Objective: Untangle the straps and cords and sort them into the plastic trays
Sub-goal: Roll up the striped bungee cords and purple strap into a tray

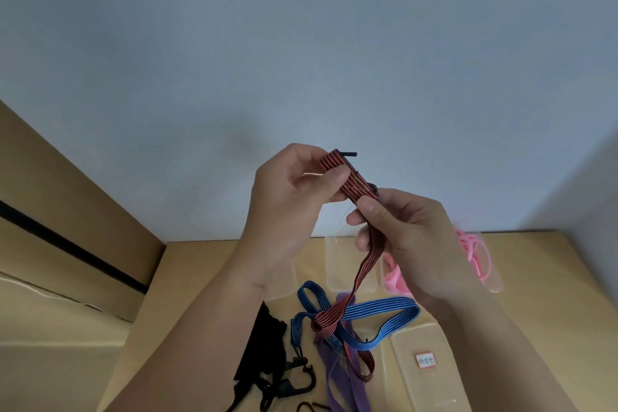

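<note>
1. Left hand [294, 197] is raised above the bench [200, 278]. Its grip pinches the top end of the red-black strap [366, 264] between thumb and fingers.
2. The folded strap end and a black hook tip [348, 154] stick out just above that grip, on the far side.
3. Right hand [408, 244] sits just right of and lower than the left. Its thumb and forefinger pinch the same strap at the low end of the stitched section.
4. The two hands are near each other, with a short straight run of strap between the two grips.
5. Below the right grip the strap hangs free, dropping near-left to the bench.
6. On the bench the strap loops around the blue strap [381, 309]. That tangle lies below the hands, well apart from both grips. The strap's tail runs on near-right of the tangle.
7. A purple strap [334, 381] lies under the tangle and runs toward the near edge.
8. Black straps with hooks [267, 344] are piled left of the tangle. Can't tell if they touch it.
9. A clear far tray [337, 271] sits behind the tangle.
10. The far-right tray [495, 284] holds pink cords [475, 254].
11. Another pink cord [394, 278] is partly hidden by the right hand. Can't tell which tray it is in.
12. The near-right tray [411, 385] carries a small label [426, 360].
</note>
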The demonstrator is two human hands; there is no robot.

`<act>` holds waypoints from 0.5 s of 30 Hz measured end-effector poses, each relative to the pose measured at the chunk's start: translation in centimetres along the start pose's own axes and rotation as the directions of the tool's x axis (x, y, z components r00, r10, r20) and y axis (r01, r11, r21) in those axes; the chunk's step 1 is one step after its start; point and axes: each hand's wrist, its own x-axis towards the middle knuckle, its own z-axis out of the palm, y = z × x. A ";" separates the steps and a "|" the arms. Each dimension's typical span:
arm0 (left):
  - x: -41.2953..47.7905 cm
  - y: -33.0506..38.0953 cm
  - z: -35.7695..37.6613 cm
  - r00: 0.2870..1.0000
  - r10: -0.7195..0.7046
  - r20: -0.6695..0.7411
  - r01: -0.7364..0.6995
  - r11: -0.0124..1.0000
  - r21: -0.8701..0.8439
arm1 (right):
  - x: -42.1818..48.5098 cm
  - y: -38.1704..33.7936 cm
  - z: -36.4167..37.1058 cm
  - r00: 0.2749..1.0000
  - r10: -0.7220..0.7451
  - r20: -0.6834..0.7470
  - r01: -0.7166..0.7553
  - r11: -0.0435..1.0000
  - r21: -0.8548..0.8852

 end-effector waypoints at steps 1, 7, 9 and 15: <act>0.0 0.0 0.0 0.999 0.038 0.002 -0.038 0.999 0.024 | 0.0 -0.1 0.1 0.999 0.019 -0.043 -0.017 0.999 0.046; -0.7 -1.0 0.5 0.963 0.268 -0.017 -0.265 0.959 0.102 | -0.2 -1.0 0.4 0.983 0.163 -0.080 -0.111 0.888 0.447; -1.0 -1.6 0.3 0.922 0.387 -0.011 -0.383 0.916 0.120 | -0.3 -1.5 0.3 0.990 0.139 -0.034 -0.099 0.836 0.539; -1.9 -3.3 0.7 0.797 0.603 0.039 -0.588 0.758 0.281 | -0.1 -2.1 1.0 0.996 0.016 -0.086 0.038 0.807 0.590</act>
